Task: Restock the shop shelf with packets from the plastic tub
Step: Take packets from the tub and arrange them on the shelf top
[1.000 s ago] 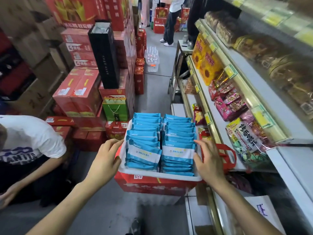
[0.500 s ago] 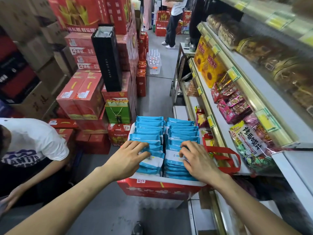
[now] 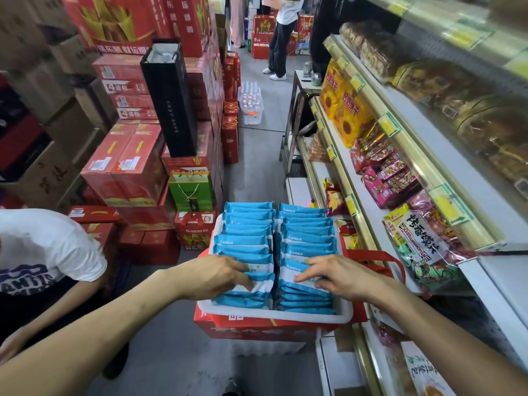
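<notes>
A white plastic tub (image 3: 285, 318) rests on a red carton (image 3: 257, 330) in the aisle. It holds two rows of blue-and-white packets (image 3: 307, 232) standing on edge. My left hand (image 3: 213, 277) lies on the near packets of the left row, fingers spread over them. On the near packets of the right row my right hand (image 3: 338, 277) presses down with fingers spread. Neither hand has lifted a packet. The shop shelf (image 3: 380, 201) runs along the right, with snack bags on its tiers.
Stacked red cartons (image 3: 125, 167), a black box (image 3: 171, 101) and a green gift bag (image 3: 191, 191) line the left. A person in a white shirt (image 3: 43, 250) crouches at lower left. Another person (image 3: 281, 38) stands far down the aisle. A red bag handle (image 3: 377, 258) sits beside the tub.
Both hands moved from the tub's outer sides inward onto the near packets and now rest flatter on them. The view shifted slightly closer.
</notes>
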Tool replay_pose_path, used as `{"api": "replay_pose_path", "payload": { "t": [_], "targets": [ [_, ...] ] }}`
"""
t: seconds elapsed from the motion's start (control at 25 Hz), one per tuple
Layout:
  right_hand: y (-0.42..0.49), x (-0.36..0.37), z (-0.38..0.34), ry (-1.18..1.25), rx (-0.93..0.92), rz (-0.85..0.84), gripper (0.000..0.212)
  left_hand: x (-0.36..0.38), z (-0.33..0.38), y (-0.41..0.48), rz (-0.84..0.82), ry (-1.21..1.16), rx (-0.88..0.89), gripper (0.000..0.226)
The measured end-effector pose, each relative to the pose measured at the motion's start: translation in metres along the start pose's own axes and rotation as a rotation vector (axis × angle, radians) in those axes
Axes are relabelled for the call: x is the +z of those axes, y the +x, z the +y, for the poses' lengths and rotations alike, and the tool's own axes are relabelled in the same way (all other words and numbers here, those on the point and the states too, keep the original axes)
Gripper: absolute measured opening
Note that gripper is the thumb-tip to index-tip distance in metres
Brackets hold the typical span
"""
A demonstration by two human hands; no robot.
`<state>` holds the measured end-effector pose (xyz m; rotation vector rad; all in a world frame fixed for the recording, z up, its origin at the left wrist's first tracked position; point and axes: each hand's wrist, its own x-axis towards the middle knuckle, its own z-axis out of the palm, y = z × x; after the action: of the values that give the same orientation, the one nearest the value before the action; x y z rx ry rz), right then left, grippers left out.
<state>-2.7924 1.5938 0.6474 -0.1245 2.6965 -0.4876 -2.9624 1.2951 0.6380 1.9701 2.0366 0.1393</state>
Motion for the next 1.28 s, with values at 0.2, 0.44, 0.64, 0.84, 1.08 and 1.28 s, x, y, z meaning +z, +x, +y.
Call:
{"api": "replay_pose_path", "payload": {
  "t": [0.2,0.44,0.64,0.84,1.08,1.28],
  "targets": [
    [-0.004,-0.053,-0.003,0.101,0.031,0.093,0.047,-0.067,-0.028,0.008,0.069,-0.122,-0.046,0.044],
    [-0.034,-0.182,-0.035,0.138,0.028,0.227,0.056,-0.214,-0.041,0.040,0.153,-0.203,0.020,0.047],
    [-0.110,-0.310,-0.060,-0.031,0.112,0.475,0.054,-0.351,-0.023,0.089,0.195,-0.191,0.189,0.044],
    [-0.214,-0.383,-0.069,-0.106,0.305,0.627,0.048,-0.442,0.031,0.173,0.232,-0.213,0.396,0.041],
    [-0.345,-0.383,-0.015,-0.057,0.569,0.714,0.050,-0.470,0.140,0.298,0.171,-0.276,0.586,0.042],
    [-0.452,-0.351,0.054,-0.017,0.754,0.711,0.055,-0.454,0.238,0.379,0.131,-0.245,0.670,0.040]
  ]
}}
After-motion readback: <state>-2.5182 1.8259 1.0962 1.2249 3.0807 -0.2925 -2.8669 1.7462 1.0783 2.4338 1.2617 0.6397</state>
